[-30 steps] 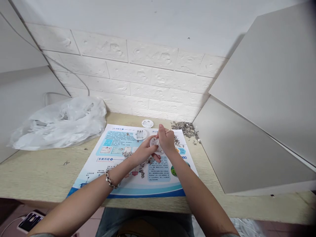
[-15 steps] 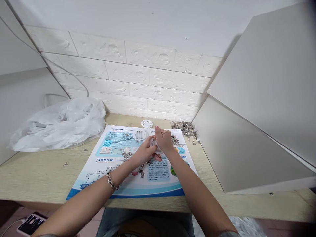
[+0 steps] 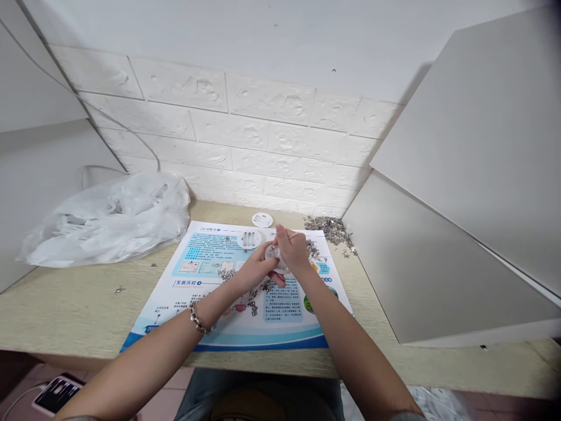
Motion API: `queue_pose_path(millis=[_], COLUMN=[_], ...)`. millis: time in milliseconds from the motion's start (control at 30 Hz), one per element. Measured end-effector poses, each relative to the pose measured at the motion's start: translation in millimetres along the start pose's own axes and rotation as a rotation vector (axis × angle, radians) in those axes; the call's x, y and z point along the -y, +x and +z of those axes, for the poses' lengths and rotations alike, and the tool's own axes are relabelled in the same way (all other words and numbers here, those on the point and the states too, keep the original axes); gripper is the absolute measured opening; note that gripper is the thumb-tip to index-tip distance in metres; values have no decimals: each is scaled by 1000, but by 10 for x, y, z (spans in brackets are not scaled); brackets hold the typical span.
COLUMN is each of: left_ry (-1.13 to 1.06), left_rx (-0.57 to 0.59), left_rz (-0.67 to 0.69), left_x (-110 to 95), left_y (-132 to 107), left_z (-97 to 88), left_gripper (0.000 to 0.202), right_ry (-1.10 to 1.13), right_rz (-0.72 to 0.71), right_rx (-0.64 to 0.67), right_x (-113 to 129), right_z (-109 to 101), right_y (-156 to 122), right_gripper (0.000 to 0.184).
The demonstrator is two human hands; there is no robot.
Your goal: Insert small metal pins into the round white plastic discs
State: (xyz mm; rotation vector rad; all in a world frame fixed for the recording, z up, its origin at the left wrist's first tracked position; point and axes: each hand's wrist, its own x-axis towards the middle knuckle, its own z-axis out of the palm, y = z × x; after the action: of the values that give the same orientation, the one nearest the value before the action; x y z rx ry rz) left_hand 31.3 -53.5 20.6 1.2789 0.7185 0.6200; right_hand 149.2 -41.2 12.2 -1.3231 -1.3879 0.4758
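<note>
My left hand [image 3: 256, 270] is closed round the edge of a white round plastic battery case [image 3: 272, 252], held above the printed sheet. My right hand [image 3: 294, 250] is a fist with its thumb on top, pressed against the right side of the case. Whatever sits in its fingers is hidden. Just beyond the hands, a white round case with metal contacts in its slots [image 3: 251, 239] lies on the sheet. Behind that is a white slotted disc [image 3: 262, 220]. Small metal contact pieces [image 3: 227, 274] are scattered beside and under my left hand.
A heap of small metal pieces [image 3: 331, 229] lies at the back right by the grey panel [image 3: 438, 257]. A clear plastic bag of white parts [image 3: 109, 219] sits at the left. The printed sheet [image 3: 193, 327] covers the middle table. A phone [image 3: 56, 394] is below the table edge.
The view has shifted slightly. Both hands keep nearly the same hold, and a little more of the case's face shows between them.
</note>
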Motion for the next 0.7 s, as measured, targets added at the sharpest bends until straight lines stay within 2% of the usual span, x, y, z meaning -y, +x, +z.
queue_pose_path(millis=[167, 333, 433, 567, 700], left_ry=[-5, 48, 32, -27, -58], left_rx=[-42, -14, 0, 8, 28], left_rz=[-13, -30, -32, -37, -44], left_x=[10, -20, -49, -45, 0], left_y=[14, -1, -8, 1, 16], left_z=[-40, -89, -102, -116, -119], left_gripper=[47, 50, 47, 46, 49], right_ry=[-25, 17, 75, 132, 125], right_rz=[-67, -47, 5, 121, 103], right_rx=[85, 225, 195, 70, 35], right_x=[-27, 4, 51, 112, 135], right_z=[23, 39, 40, 28, 1], right_y=[17, -7, -10, -2, -2], right_gripper=[47, 46, 45, 46, 47])
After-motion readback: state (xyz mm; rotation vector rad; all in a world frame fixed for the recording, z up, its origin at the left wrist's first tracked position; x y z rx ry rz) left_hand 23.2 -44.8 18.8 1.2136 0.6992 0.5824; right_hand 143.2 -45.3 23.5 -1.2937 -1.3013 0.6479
